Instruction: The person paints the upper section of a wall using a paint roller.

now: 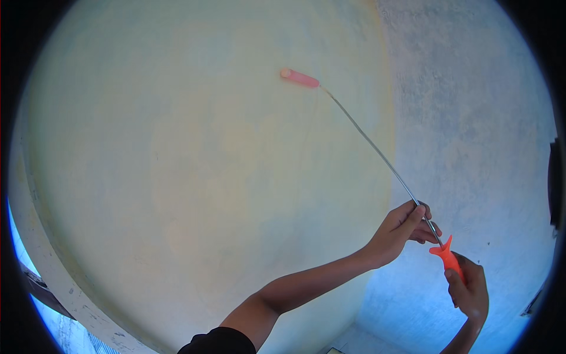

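Observation:
A paint roller with a pink sleeve (301, 78) lies against a wall (199, 177) coloured pale yellow-green. Its long thin metal rod (376, 148) slopes down to the right into an orange plastic handle (449, 261). My left hand (404, 225) grips the rod just above the handle, thumb and forefinger around it, the other fingers loosely curled. Around the orange handle my right hand (469, 285) is closed. The roller's far end looks paler than the rest of the sleeve.
An adjoining bluish-grey wall (468, 132) meets the yellow-green one at a corner to the right. A curved-looking pale edge (66, 283) with chipped paint runs down the left side. Floor tiles (353, 340) show at the bottom, and a dark object (555, 183) stands at the far right rim.

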The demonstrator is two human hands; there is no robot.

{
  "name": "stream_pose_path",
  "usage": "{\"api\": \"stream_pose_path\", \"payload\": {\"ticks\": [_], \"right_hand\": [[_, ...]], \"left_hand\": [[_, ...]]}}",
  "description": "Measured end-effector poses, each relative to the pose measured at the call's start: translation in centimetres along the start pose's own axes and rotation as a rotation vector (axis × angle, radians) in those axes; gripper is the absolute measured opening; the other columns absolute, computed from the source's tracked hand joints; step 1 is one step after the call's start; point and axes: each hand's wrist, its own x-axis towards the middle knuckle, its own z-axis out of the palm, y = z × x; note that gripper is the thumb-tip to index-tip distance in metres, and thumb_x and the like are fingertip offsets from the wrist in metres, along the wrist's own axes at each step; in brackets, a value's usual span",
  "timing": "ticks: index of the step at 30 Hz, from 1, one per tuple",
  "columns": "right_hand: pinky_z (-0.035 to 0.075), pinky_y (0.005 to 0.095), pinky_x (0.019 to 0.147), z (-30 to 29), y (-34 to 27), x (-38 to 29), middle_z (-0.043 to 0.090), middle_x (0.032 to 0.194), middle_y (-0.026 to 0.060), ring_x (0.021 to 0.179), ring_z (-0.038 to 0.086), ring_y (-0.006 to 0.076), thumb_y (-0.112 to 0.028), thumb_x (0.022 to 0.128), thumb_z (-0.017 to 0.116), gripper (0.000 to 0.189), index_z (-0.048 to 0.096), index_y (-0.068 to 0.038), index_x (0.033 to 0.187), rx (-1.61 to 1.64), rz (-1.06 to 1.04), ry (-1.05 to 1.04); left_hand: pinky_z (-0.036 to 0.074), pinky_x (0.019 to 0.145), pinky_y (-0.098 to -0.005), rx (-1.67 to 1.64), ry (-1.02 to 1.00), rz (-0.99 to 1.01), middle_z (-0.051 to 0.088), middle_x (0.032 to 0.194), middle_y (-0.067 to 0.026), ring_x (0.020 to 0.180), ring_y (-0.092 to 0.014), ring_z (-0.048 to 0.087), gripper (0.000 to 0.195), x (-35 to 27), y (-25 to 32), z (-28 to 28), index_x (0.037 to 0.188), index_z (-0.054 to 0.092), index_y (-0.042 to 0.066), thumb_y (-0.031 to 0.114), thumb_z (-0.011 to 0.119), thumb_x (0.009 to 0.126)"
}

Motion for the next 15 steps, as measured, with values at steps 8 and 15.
{"api": "stream_pose_path", "payload": {"ticks": [8, 15], "right_hand": [[0.041, 0.029, 0.043, 0.1, -11.6, 9.4, 0.053, 0.057, 0.0013, 0.046, 0.052, 0.0082, -0.03, 0.101, 0.06, 0.045, 0.064, 0.006, 0.127, -0.227, -0.246, 0.149], [0.042, 0.0265, 0.043, -4.4, -19.1, 16.8, 0.054, 0.061, 0.0034, 0.045, 0.051, 0.0089, -0.052, 0.101, 0.056, 0.064, 0.059, 0.006, 0.13, -0.425, -0.371, 0.444]], "left_hand": [[0.06, 0.074, -0.0371, 0.052, 0.206, 0.339, 0.071, 0.096, -0.0212, 0.083, -0.027, 0.073, 0.032, 10.0, 11.2, -3.1, 0.112, 0.053, 0.001, 0.031, 0.041, 0.11], [0.062, 0.079, -0.0422, 0.216, 0.185, 0.468, 0.07, 0.1, -0.0253, 0.088, -0.032, 0.074, 0.031, 19.0, 21.9, -2.2, 0.118, 0.049, -0.003, 0.025, 0.04, 0.109]]}}
